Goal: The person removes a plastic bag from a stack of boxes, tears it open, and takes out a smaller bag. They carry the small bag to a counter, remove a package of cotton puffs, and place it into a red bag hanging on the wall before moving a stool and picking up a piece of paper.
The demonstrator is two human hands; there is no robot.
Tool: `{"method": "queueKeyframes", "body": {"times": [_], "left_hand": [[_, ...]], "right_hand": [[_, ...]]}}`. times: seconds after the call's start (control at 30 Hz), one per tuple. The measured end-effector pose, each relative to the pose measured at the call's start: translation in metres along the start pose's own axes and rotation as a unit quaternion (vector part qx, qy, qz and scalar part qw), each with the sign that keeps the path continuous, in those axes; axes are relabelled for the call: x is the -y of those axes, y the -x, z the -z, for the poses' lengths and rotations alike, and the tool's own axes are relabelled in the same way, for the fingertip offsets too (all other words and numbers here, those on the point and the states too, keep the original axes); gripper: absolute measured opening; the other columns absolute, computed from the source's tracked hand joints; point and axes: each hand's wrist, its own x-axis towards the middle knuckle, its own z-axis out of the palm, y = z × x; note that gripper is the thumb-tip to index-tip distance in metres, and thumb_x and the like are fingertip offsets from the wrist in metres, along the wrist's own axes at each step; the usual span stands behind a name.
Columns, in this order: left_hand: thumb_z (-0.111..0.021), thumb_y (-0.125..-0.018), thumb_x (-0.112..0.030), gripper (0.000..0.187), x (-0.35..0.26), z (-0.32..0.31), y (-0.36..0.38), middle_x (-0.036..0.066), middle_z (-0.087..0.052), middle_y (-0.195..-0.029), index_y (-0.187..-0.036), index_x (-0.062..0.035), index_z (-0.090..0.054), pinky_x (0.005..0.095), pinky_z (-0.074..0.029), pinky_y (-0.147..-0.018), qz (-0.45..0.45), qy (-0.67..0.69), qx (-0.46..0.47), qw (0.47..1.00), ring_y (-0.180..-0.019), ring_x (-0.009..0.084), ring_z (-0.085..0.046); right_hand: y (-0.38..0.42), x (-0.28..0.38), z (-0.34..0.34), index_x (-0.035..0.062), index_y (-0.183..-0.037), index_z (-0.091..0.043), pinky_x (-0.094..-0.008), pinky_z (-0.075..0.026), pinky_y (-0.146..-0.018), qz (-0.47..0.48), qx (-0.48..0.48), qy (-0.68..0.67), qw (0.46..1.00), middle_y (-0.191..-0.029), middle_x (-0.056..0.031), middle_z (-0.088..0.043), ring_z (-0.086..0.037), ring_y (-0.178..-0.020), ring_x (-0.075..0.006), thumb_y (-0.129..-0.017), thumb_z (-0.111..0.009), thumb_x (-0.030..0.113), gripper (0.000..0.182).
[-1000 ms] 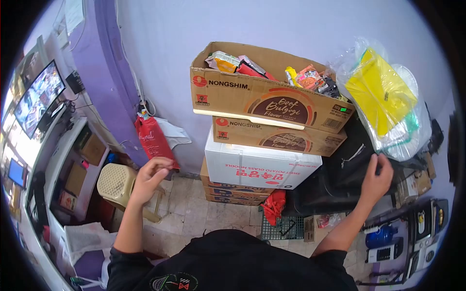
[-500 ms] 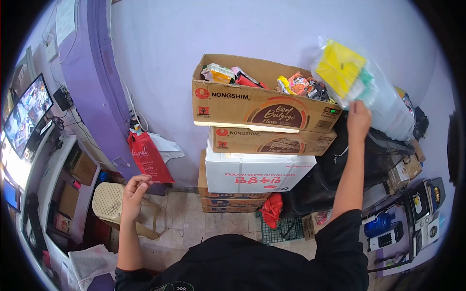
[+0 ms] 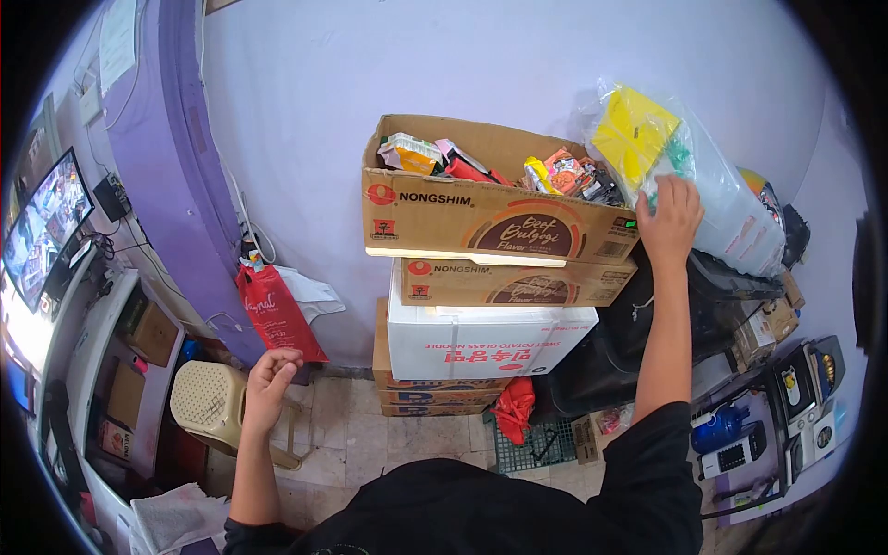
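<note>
My right hand (image 3: 672, 222) is at the lower left side of a large clear plastic bag (image 3: 731, 208), its fingers apart and the thumb toward the carton. A yellow sheet (image 3: 635, 135) shows inside the upper part of the bag. Just left of that hand, an open Nongshim carton (image 3: 435, 217) holds several colourful snack or noodle packets (image 3: 566, 173). My left hand (image 3: 270, 393) hangs in the air at the left with its fingers curled in and nothing visible in them. Below it stands a beige plastic stool (image 3: 208, 402).
The open carton tops a stack: another Nongshim carton (image 3: 518, 282), a white glass-noodle box (image 3: 490, 338) and brown boxes (image 3: 435, 398). Black bins (image 3: 592, 365) stand to the right. A red bag (image 3: 282, 314) hangs by the purple pillar (image 3: 180, 176). A green crate (image 3: 536, 449) lies on the floor.
My right hand has shifted slightly left and its fingers have spread from a pinch at the bag's edge. The bag has settled a little to the left. My left hand stays curled.
</note>
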Motion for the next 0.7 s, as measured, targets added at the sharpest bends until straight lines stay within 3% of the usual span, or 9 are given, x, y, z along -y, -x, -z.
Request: {"method": "queueKeyframes", "body": {"times": [0.1, 0.17, 0.2, 0.27, 0.37, 0.4, 0.47, 0.6, 0.7], "left_hand": [[-0.054, -0.090, -0.005, 0.017, -0.012, -0.027, -0.020, 0.003, -0.060, -0.102, -0.106, -0.0005, -0.057, 0.0241, -0.041, -0.086, -0.010, -0.010, 0.031, 0.999, -0.096, 0.0095, -0.054], [-0.054, -0.090, -0.005, 0.017, -0.013, -0.048, -0.028, 0.003, -0.060, -0.102, -0.106, -0.0003, -0.056, 0.0237, -0.041, -0.086, -0.014, -0.015, 0.049, 0.999, -0.096, 0.0092, -0.054], [-0.054, -0.090, -0.004, 0.017, -0.008, -0.058, -0.034, 0.004, -0.060, -0.102, -0.106, -0.0004, -0.056, 0.0240, -0.042, -0.086, -0.021, -0.015, 0.079, 0.997, -0.097, 0.0093, -0.054], [-0.055, -0.089, -0.004, 0.017, -0.006, -0.079, -0.040, 0.004, -0.059, -0.105, -0.106, -0.0015, -0.056, 0.0252, -0.042, -0.086, 0.008, -0.007, 0.121, 0.993, -0.098, 0.0104, -0.054], [-0.056, -0.089, -0.005, 0.017, 0.002, -0.111, -0.041, 0.004, -0.058, -0.106, -0.106, -0.0026, -0.056, 0.0262, -0.042, -0.087, -0.049, -0.018, 0.174, 0.983, -0.098, 0.0119, -0.055], [-0.058, -0.088, -0.007, 0.017, 0.001, -0.119, -0.040, 0.005, -0.058, -0.107, -0.105, -0.0022, -0.057, 0.0274, -0.043, -0.086, -0.054, -0.050, 0.184, 0.980, -0.099, 0.0133, -0.055], [-0.059, -0.088, -0.008, 0.018, -0.005, -0.130, -0.034, 0.005, -0.058, -0.107, -0.105, -0.0018, -0.057, 0.0279, -0.044, -0.086, -0.060, -0.071, 0.189, 0.978, -0.099, 0.0137, -0.055], [-0.060, -0.087, -0.008, 0.019, 0.001, -0.139, -0.023, 0.008, -0.058, -0.107, -0.105, -0.0008, -0.058, 0.0284, -0.045, -0.085, -0.075, -0.095, 0.209, 0.970, -0.098, 0.0160, -0.056], [-0.058, -0.087, -0.007, 0.020, 0.013, -0.136, -0.011, 0.009, -0.057, -0.108, -0.105, -0.0003, -0.057, 0.0285, -0.044, -0.085, -0.056, -0.072, 0.185, 0.978, -0.098, 0.0164, -0.056]], "right_hand": [[-0.025, -0.011, -0.015, 0.0069, -0.099, -0.059, -0.0457, -0.037, -0.089, 0.044, -0.074, 0.058, 0.995, -0.104, -0.0074, -0.057, -0.048, -0.111, -0.0280, -0.074, -0.065, 0.021, 0.029], [-0.028, -0.024, -0.046, 0.0064, -0.101, -0.060, -0.0436, -0.037, -0.087, 0.149, 0.015, 0.037, 0.988, -0.108, -0.0092, -0.057, -0.047, -0.112, -0.0282, -0.074, -0.062, 0.019, 0.030], [-0.032, -0.027, -0.054, 0.0064, -0.101, -0.060, -0.0436, -0.037, -0.087, 0.148, 0.014, 0.039, 0.988, -0.108, -0.0092, -0.057, -0.047, -0.112, -0.0282, -0.074, -0.062, 0.019, 0.030], [-0.041, -0.027, -0.070, 0.0071, -0.104, -0.060, -0.0404, -0.037, -0.084, 0.162, 0.110, 0.173, 0.965, -0.114, -0.0091, -0.055, -0.046, -0.111, -0.0253, -0.077, -0.057, 0.019, 0.030], [-0.052, -0.025, -0.091, 0.0083, -0.102, -0.064, -0.0390, -0.035, -0.082, 0.153, 0.089, 0.253, 0.951, -0.112, -0.0069, -0.054, -0.045, -0.109, -0.0220, -0.079, -0.052, 0.021, 0.029], [-0.057, -0.022, -0.095, 0.0083, -0.102, -0.064, -0.0390, -0.035, -0.082, 0.151, 0.084, 0.252, 0.952, -0.112, -0.0069, -0.054, -0.045, -0.109, -0.0220, -0.079, -0.052, 0.021, 0.029], [-0.060, -0.013, -0.098, 0.0115, -0.099, -0.067, -0.0408, -0.033, -0.082, 0.129, 0.188, 0.275, 0.934, -0.107, -0.0041, -0.054, -0.044, -0.105, -0.0208, -0.080, -0.051, 0.024, 0.027], [-0.051, -0.024, -0.101, 0.0158, -0.095, -0.069, -0.0406, -0.032, -0.081, 0.180, 0.157, 0.286, 0.928, -0.098, -0.0031, -0.052, -0.044, -0.099, -0.0213, -0.078, -0.054, 0.025, 0.024], [-0.045, -0.030, -0.080, 0.0123, -0.087, -0.066, -0.0371, -0.034, -0.077, 0.195, 0.157, 0.252, 0.935, -0.097, -0.0014, -0.053, -0.047, -0.097, -0.0179, -0.077, -0.053, 0.020, 0.018]]}}
